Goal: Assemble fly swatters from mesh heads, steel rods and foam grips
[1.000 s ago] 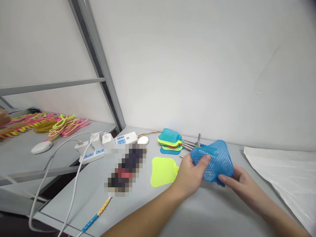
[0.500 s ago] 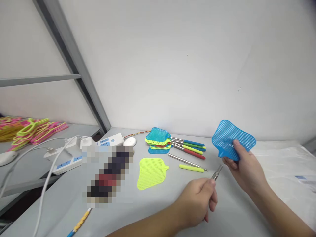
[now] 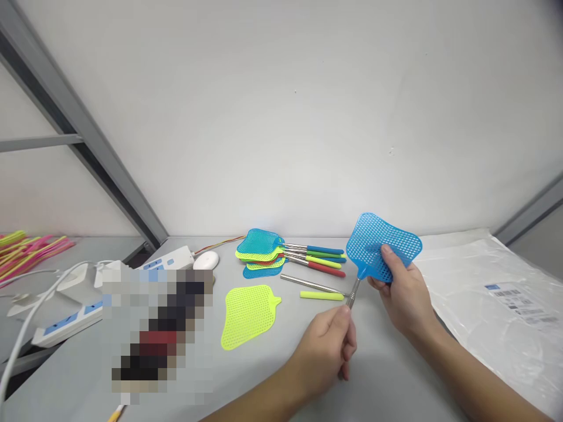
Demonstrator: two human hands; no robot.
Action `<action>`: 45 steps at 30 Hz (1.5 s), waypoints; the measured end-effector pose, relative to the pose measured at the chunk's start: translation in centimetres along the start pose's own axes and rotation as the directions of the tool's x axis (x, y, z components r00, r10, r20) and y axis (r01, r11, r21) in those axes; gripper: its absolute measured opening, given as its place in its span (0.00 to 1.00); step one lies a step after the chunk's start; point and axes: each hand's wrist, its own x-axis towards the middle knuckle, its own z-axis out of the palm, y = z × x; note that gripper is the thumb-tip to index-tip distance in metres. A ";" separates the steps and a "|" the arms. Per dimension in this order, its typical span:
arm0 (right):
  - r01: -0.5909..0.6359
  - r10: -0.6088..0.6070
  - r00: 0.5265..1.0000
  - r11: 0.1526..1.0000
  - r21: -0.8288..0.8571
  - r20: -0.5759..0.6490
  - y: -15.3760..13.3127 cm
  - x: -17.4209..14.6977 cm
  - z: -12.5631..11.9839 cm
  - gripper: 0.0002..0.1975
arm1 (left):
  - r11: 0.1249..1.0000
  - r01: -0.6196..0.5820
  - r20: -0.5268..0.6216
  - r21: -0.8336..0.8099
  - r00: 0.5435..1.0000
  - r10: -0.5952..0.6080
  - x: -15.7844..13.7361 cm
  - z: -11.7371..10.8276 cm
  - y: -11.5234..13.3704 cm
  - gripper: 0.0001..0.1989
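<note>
A blue fly swatter head point(image 3: 372, 240) of perforated plastic is pinched at its edge by my right hand point(image 3: 404, 287). My left hand point(image 3: 328, 343) is closed round a metal telescopic rod point(image 3: 353, 293), whose tip meets the socket of the blue head. To the left lies a loose yellow-green swatter head point(image 3: 248, 316). Behind my left hand, a separate metal rod point(image 3: 310, 283) and a yellow-green handle grip point(image 3: 322, 296) rest on the table. Farther back is a stack of swatters point(image 3: 260, 241) with blue, green, yellow and red handles.
A white power strip point(image 3: 169, 261) and a round white object point(image 3: 206, 261) sit back left, with cables at the far left. A blurred-out object point(image 3: 162, 328) lies in front of them. Clear plastic packaging point(image 3: 488, 305) covers the right side. The wall point(image 3: 308, 146) rises behind.
The rod in my left hand and the blue head in my right have come together; a gap separated them before. The camera view has turned slightly to the right.
</note>
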 end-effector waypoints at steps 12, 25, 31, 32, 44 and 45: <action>-0.033 0.026 0.979 0.999 0.035 0.204 0.1 0.1 0.1 0.18 | 0.988 0.007 0.086 -0.151 0.996 0.006 0.5 -0.5 0.0 0.25; 0.066 -0.050 0.983 0.994 -0.088 0.176 0.3 0.6 -0.5 0.18 | 0.964 0.129 0.267 -0.232 0.961 -0.065 0.4 -1.5 1.1 0.24; 0.096 -0.075 0.984 0.988 -0.124 0.163 0.7 0.6 -0.6 0.19 | 0.967 0.132 0.265 -0.219 0.962 -0.072 0.5 -1.6 1.1 0.24; 0.094 -0.073 0.985 0.987 -0.127 0.158 0.7 0.6 -0.6 0.19 | 0.967 0.126 0.263 -0.219 0.963 -0.066 0.5 -1.6 1.1 0.24; 0.027 -0.002 0.976 0.993 -0.112 0.217 1.3 0.2 -0.5 0.18 | 0.972 0.122 0.233 -0.202 0.970 -0.073 0.5 -1.6 0.9 0.23; 0.017 0.005 0.978 0.994 -0.108 0.207 1.5 0.1 -0.4 0.18 | 0.972 0.117 0.236 -0.204 0.969 -0.067 0.5 -1.6 0.8 0.23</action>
